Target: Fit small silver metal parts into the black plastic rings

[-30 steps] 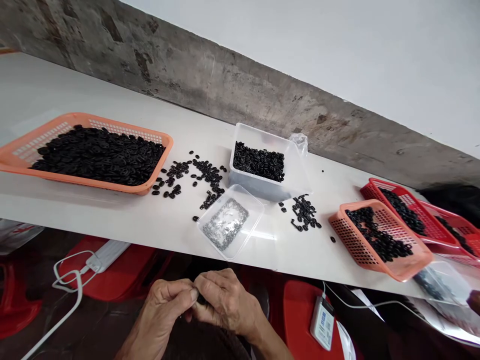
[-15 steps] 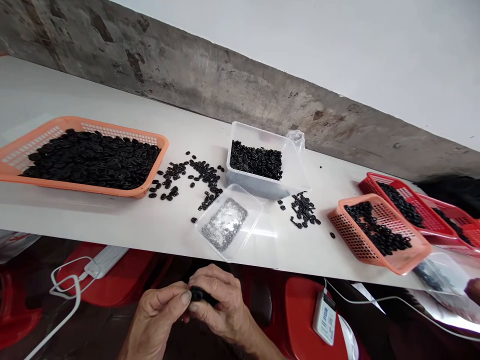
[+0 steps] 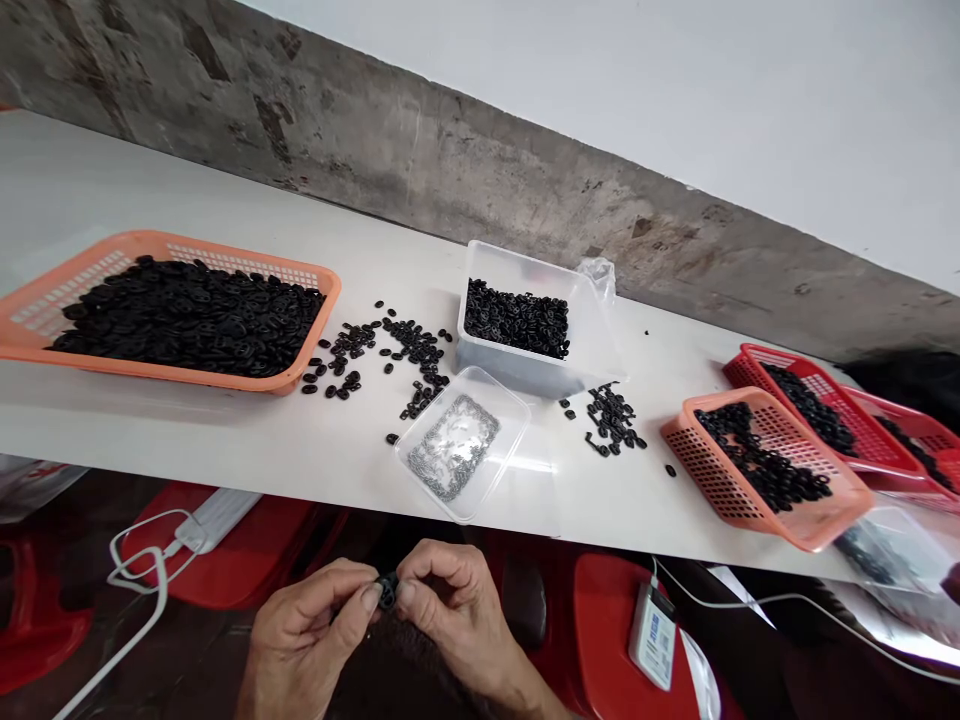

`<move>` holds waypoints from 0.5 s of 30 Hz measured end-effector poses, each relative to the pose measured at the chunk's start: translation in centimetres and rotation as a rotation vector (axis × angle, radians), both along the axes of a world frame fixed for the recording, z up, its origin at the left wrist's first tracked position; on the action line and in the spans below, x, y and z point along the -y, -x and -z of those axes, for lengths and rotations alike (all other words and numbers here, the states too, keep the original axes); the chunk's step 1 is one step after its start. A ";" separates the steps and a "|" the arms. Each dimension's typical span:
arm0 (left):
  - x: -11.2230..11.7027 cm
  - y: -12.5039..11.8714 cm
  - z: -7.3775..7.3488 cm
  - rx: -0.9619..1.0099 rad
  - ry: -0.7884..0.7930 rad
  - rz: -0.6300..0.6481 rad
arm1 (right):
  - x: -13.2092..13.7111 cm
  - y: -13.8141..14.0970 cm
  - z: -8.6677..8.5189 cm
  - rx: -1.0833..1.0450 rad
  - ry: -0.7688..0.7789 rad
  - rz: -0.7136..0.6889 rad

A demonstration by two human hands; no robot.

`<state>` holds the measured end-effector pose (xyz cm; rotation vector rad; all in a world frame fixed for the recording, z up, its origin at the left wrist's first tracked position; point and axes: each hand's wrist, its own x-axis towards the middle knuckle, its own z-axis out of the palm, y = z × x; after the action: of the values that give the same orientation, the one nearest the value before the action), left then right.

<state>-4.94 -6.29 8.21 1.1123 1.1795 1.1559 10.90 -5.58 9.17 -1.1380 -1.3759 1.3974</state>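
Below the table's front edge, my left hand [image 3: 315,625] pinches a small black plastic part [image 3: 387,590] between thumb and forefinger. My right hand [image 3: 450,610] grips the other side of the same part, its thumb and forefinger closed on it. Fingertips cover much of the part, so its full shape is hidden. Just above the hands, on the table's edge, a clear shallow tray [image 3: 457,450] holds many tiny silvery metal pieces. Loose black oval parts [image 3: 420,350] are scattered behind that tray.
An orange basket [image 3: 315,340] heaped with black ovals stands left. Behind the tray is a translucent tub [image 3: 517,370] of black parts. Right are a smaller orange basket [image 3: 697,470] and red baskets [image 3: 750,370]. Red stools [image 3: 630,620] and a white cable [image 3: 780,597] lie below.
My right hand has opened out from its curled grip and shifted slightly, now pinching with the fingertips. More of the black part shows between the hands.
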 end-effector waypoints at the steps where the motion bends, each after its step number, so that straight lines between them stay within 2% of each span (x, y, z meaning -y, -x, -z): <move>1: 0.2 -0.2 0.0 0.020 0.016 -0.037 | 0.0 0.1 0.0 -0.020 0.029 0.009; 5: 1.3 -1.0 0.4 0.065 0.075 -0.168 | 0.3 0.5 0.1 -0.079 0.115 0.051; 10: 1.7 -1.0 1.3 -0.143 -0.159 -0.211 | 0.5 0.8 -0.2 -0.077 0.123 0.055; 15: 1.8 -0.6 1.9 -0.323 -0.326 -0.147 | 0.5 0.8 -0.5 -0.059 0.125 0.048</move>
<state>-4.33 -8.09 6.34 1.5236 1.3682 1.3503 10.14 -6.04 9.70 -1.1930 -1.2270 1.4874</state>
